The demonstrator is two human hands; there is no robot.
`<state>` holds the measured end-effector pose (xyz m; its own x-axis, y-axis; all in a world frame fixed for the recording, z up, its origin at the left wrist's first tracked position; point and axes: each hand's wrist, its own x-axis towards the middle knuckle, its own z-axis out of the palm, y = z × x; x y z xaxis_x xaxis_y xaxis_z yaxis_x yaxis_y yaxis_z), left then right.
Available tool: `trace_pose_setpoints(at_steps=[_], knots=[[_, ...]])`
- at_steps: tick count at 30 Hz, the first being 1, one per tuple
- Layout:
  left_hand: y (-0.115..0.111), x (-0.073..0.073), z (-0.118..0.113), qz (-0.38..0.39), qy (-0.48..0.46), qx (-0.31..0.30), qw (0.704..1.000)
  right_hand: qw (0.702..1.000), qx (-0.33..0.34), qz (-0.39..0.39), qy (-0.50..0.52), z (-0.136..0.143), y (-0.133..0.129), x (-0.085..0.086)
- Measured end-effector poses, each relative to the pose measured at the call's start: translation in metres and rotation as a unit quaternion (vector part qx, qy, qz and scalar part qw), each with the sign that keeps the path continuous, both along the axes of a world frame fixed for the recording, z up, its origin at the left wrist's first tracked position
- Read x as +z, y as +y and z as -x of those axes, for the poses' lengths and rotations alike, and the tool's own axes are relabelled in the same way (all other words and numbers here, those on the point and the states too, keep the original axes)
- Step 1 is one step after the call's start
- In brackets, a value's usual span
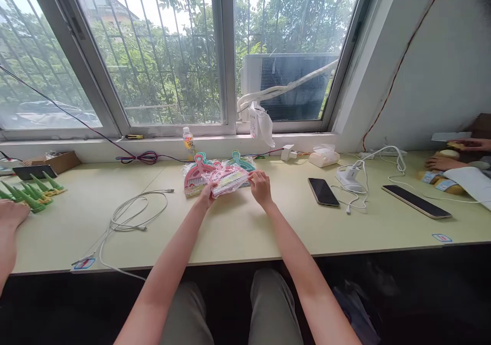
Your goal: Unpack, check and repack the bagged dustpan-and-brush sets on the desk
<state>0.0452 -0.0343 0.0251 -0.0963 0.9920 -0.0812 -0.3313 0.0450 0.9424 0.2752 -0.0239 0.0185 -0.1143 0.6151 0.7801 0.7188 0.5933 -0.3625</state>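
Note:
A pink and white item in clear plastic wrap is held up above the table by both hands. My left hand grips its left end, with the fingers closed. At its right end, my right hand pinches the wrap. Behind it on the table lie a pink wrapped dustpan-shaped item on the left and a teal one on the right, both partly covered by the held package.
A coiled white cable lies left on the table. To the right are a phone, a power strip and a dark tablet-like device. A bottle stands by the window. Other people's hands are at both sides.

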Motion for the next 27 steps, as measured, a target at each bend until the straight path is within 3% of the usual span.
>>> trace_pose_setpoints(at_steps=[4, 8, 14, 19, 24, 27], knots=[[-0.006, 0.004, 0.003, 0.077, -0.006, -0.055, 0.996, 0.998, 0.05, -0.028, 0.001, 0.008, -0.005, 0.002], [-0.012, 0.008, 0.007, 0.071, -0.001, -0.091, 0.993, 0.997, 0.072, -0.01, -0.009, 0.01, -0.006, 0.0], [-0.018, 0.008, 0.006, 0.032, 0.058, -0.157, 0.985, 0.999, 0.036, -0.011, -0.038, 0.007, -0.005, 0.0], [-0.014, 0.006, 0.009, -0.002, 0.073, -0.133, 0.988, 0.994, 0.084, -0.033, -0.064, 0.005, -0.009, 0.0], [-0.012, 0.007, 0.019, -0.03, 0.086, -0.123, 0.988, 0.993, 0.108, -0.01, 0.042, 0.006, -0.005, 0.004], [-0.015, 0.008, 0.021, -0.023, 0.112, -0.161, 0.98, 0.988, 0.099, 0.024, 0.12, 0.005, 0.0, 0.005]])
